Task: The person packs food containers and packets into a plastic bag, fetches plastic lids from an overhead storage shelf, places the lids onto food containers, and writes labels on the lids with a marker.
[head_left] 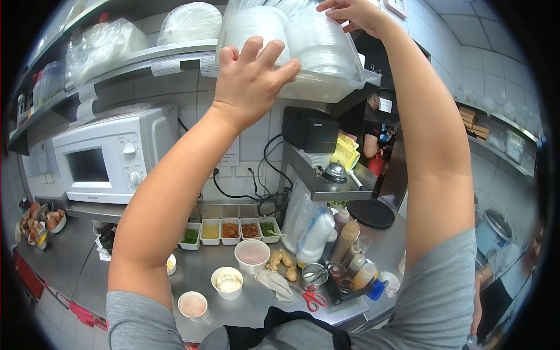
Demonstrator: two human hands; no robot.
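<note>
Both arms are raised to a clear plastic bin (321, 87) on the upper shelf, which holds stacks of clear round lids (321, 46). My left hand (251, 79) is at the bin's front left, its fingers spread and bent over the front rim. Near the bin's back right corner is my right hand (350, 13), fingers apart by the lids; whether it touches them is unclear. Below, on the steel counter, stand a white bowl with creamy contents (227, 282), a bowl with pinkish contents (252, 255) and another such bowl (192, 305).
A microwave (111, 154) stands at left under the shelf. Small trays of toppings (230, 231) line the wall. Ginger (282, 262), red scissors (314, 299) and sauce bottles (345, 239) sit on the counter. Another person (501, 280) is at right; one more shows behind.
</note>
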